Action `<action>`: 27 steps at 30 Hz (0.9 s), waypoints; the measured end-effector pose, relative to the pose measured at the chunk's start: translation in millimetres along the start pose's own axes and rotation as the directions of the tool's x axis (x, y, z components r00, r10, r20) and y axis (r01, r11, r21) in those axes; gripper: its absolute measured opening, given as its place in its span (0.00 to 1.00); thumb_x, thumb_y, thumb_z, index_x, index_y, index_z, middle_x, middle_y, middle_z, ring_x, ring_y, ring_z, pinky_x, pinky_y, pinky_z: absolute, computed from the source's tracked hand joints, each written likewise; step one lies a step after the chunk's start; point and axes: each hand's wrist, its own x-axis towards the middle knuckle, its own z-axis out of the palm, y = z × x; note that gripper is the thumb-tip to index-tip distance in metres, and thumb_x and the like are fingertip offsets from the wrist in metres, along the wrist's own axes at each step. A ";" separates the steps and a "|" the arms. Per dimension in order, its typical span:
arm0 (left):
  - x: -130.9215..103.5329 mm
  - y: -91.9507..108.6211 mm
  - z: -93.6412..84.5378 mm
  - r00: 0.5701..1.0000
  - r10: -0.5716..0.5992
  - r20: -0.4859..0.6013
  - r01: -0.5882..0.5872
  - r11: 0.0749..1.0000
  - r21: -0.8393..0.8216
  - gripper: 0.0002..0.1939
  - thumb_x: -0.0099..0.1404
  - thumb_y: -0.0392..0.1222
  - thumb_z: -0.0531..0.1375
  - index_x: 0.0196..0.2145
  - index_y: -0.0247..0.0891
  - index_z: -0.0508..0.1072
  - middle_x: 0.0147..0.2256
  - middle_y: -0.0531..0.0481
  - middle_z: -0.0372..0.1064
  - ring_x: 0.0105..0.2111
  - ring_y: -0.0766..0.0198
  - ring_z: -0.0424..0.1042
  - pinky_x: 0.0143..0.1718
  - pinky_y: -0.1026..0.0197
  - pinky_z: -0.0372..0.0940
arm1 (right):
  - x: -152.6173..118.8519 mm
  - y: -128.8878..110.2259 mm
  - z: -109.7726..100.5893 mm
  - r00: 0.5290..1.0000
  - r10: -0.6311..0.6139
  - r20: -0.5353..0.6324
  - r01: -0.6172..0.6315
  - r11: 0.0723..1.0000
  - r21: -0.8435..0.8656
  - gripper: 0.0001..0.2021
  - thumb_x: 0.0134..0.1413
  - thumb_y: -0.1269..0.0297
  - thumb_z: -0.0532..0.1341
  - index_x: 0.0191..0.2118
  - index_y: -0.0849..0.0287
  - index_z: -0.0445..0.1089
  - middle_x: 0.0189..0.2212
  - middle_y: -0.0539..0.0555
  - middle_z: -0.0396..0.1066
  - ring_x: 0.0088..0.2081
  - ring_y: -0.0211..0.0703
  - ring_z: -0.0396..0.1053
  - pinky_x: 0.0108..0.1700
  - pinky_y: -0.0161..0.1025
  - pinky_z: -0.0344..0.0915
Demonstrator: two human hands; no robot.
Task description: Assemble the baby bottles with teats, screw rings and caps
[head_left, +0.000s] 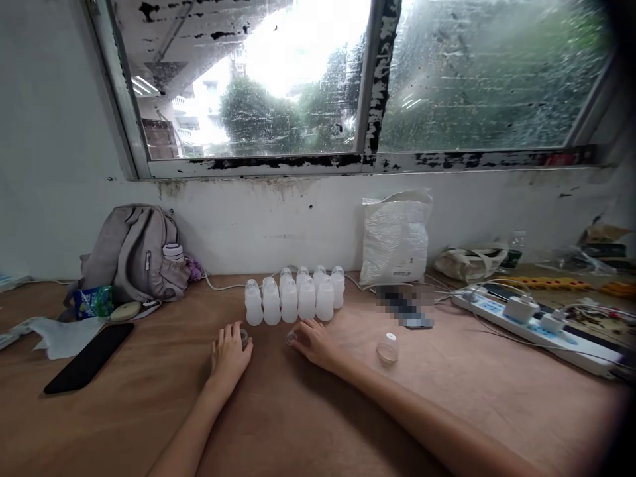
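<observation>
Several frosted white bottles (289, 301) with clear tops stand upright in two rows near the middle of the brown table. In front of their left end, my left hand (231, 351) is closed around a small round clear piece (244, 338), partly hidden by the fingers. My right hand (314, 343) pinches a small clear cap (291, 338) at the table surface, just in front of the bottles. Apart from both hands, to the right, a clear cup-like piece with a white cap (387, 348) rests on the table.
A grey backpack (139, 252), a black flat case (89, 358) and a white cloth (68, 336) lie at the left. Behind, a white pouch (395, 242) leans on the wall. A phone (407, 310) and a power strip (541, 328) with cables are at the right.
</observation>
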 end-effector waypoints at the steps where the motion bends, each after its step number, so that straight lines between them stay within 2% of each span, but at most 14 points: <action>1: -0.3 0.2 -0.6 1.000 -0.004 -0.004 0.004 1.000 0.006 0.17 0.60 0.42 0.50 0.46 0.35 0.63 0.45 0.41 0.65 0.44 0.51 0.62 0.41 0.53 0.57 | -2.9 -2.4 -4.7 0.999 -0.037 0.012 0.037 0.999 0.008 0.08 0.51 0.62 0.58 0.37 0.58 0.65 0.38 0.55 0.66 0.41 0.46 0.63 0.43 0.42 0.58; 4: -0.3 -0.9 -1.0 1.000 -0.019 -0.009 0.020 0.999 0.028 0.18 0.60 0.43 0.50 0.47 0.35 0.62 0.44 0.39 0.66 0.45 0.50 0.62 0.41 0.51 0.56 | -15.8 -8.8 -18.4 0.990 -0.114 0.079 0.114 0.993 0.005 0.07 0.51 0.61 0.58 0.36 0.57 0.65 0.35 0.54 0.67 0.39 0.46 0.62 0.42 0.42 0.58; 8: 2.4 -3.6 0.7 1.000 -0.015 -0.023 0.015 1.000 -0.009 0.15 0.59 0.44 0.52 0.43 0.36 0.65 0.38 0.41 0.70 0.42 0.49 0.65 0.40 0.49 0.57 | -31.0 -11.0 -25.0 0.988 -0.102 0.117 0.101 0.995 0.009 0.09 0.52 0.60 0.57 0.37 0.58 0.65 0.36 0.55 0.66 0.39 0.45 0.62 0.43 0.42 0.57; 11: 2.7 1.7 1.2 0.990 0.053 -0.129 -0.080 0.972 -0.220 0.14 0.59 0.48 0.53 0.39 0.37 0.66 0.36 0.45 0.69 0.38 0.53 0.66 0.40 0.53 0.59 | -34.2 -9.5 -24.9 0.988 -0.090 0.123 0.084 0.995 0.048 0.11 0.51 0.60 0.57 0.41 0.58 0.64 0.38 0.56 0.66 0.41 0.46 0.61 0.45 0.44 0.57; 13: -0.6 11.6 0.3 0.976 0.106 -0.189 -0.175 0.899 -0.402 0.14 0.58 0.50 0.54 0.39 0.38 0.66 0.36 0.46 0.69 0.38 0.57 0.67 0.41 0.56 0.61 | -34.0 -8.0 -24.9 0.990 -0.081 0.112 0.070 0.993 0.097 0.11 0.51 0.61 0.57 0.41 0.58 0.64 0.38 0.55 0.66 0.42 0.46 0.61 0.46 0.44 0.56; 16: -9.0 33.3 -4.2 0.962 0.193 -0.195 -0.270 0.789 -0.553 0.13 0.59 0.49 0.55 0.39 0.39 0.66 0.36 0.48 0.68 0.38 0.59 0.67 0.41 0.58 0.62 | -33.0 -4.9 -25.2 0.998 -0.054 0.040 0.044 0.977 0.207 0.08 0.52 0.66 0.55 0.40 0.58 0.64 0.37 0.55 0.68 0.42 0.44 0.63 0.45 0.43 0.58; 19: -15.2 55.2 -10.7 0.933 0.318 -0.167 -0.354 0.729 -0.586 0.12 0.59 0.46 0.55 0.39 0.39 0.67 0.38 0.47 0.68 0.39 0.60 0.66 0.42 0.57 0.62 | -31.7 -1.3 -25.4 0.997 0.046 -0.054 -0.026 0.945 0.327 0.08 0.51 0.71 0.54 0.38 0.59 0.65 0.35 0.54 0.69 0.38 0.42 0.66 0.42 0.40 0.62; 22: -15.4 69.7 -14.2 0.887 0.442 -0.135 -0.435 0.700 -0.567 0.12 0.57 0.44 0.56 0.39 0.39 0.67 0.37 0.46 0.68 0.39 0.59 0.66 0.42 0.55 0.62 | -29.8 1.6 -25.9 0.983 0.163 -0.089 -0.111 0.900 0.422 0.07 0.51 0.72 0.54 0.35 0.60 0.67 0.30 0.53 0.70 0.32 0.40 0.67 0.36 0.38 0.64; 24: -13.8 74.3 -13.1 0.865 0.487 -0.119 -0.468 0.700 -0.539 0.12 0.57 0.43 0.57 0.39 0.39 0.67 0.37 0.46 0.68 0.38 0.58 0.66 0.41 0.55 0.62 | -28.9 2.7 -26.4 0.974 0.204 -0.096 -0.138 0.877 0.461 0.07 0.50 0.72 0.54 0.34 0.60 0.68 0.29 0.52 0.71 0.30 0.40 0.68 0.34 0.37 0.65; 27: -13.1 76.3 -8.1 0.861 0.499 -0.104 -0.476 0.713 -0.514 0.12 0.56 0.42 0.57 0.39 0.39 0.68 0.37 0.46 0.68 0.37 0.58 0.66 0.40 0.55 0.62 | -28.4 3.1 -27.0 0.971 0.218 -0.100 -0.146 0.869 0.472 0.07 0.49 0.72 0.54 0.33 0.59 0.68 0.28 0.52 0.71 0.29 0.39 0.68 0.34 0.36 0.65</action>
